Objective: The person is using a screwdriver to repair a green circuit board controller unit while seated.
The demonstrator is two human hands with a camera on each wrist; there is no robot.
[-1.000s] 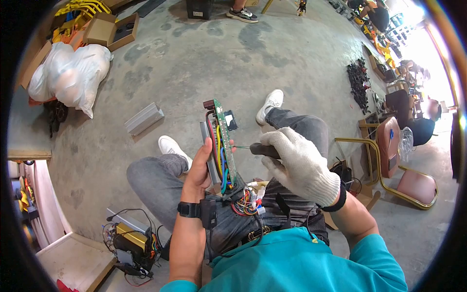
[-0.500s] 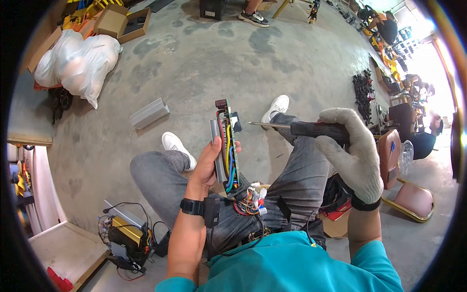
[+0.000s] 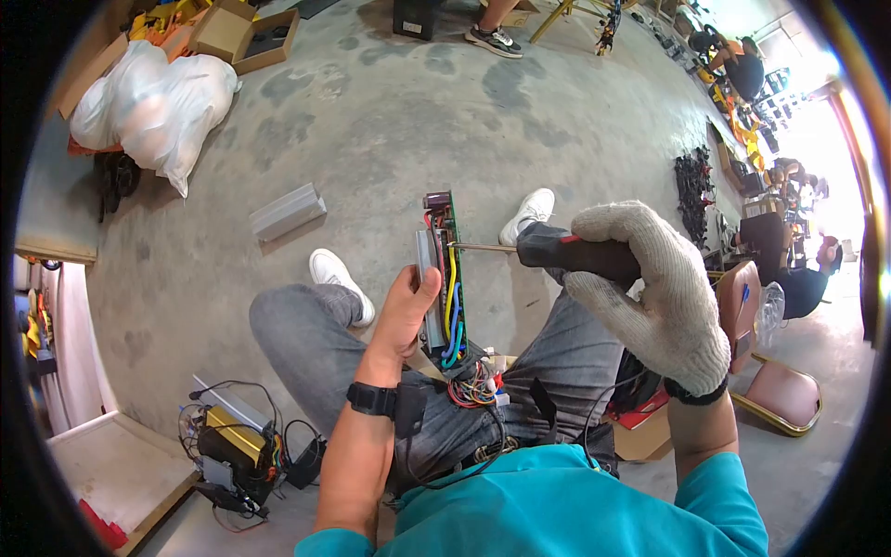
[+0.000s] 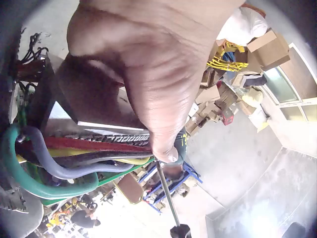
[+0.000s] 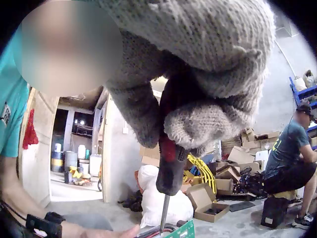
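My bare left hand [image 3: 404,311] grips a long green circuit board [image 3: 454,212] by its grey metal strip [image 3: 426,249], holding it upright over my lap. Red, yellow, blue and green wires [image 3: 453,316] run along the board, down to a bundle of thin coloured leads with white plugs [image 3: 478,382]. My gloved right hand [image 3: 661,288] holds a screwdriver [image 3: 568,255] by its black handle, pointing left. Its shaft [image 4: 167,191] reaches in among the wires beside my left thumb in the left wrist view. The glove's fingers curl round the handle [image 5: 172,171] in the right wrist view.
A grey metal profile [image 3: 289,213] lies on the floor ahead. White bags [image 3: 153,116] and an open carton [image 3: 246,37] stand at far left. A wired unit with a gold block [image 3: 234,434] sits by my left. A chair [image 3: 780,395] is at right; a person [image 5: 287,148] sits farther off.
The screwdriver was drawn away to the right, then came back leftward with its tip at the board's upper part. The board has turned, showing more of its wired side.
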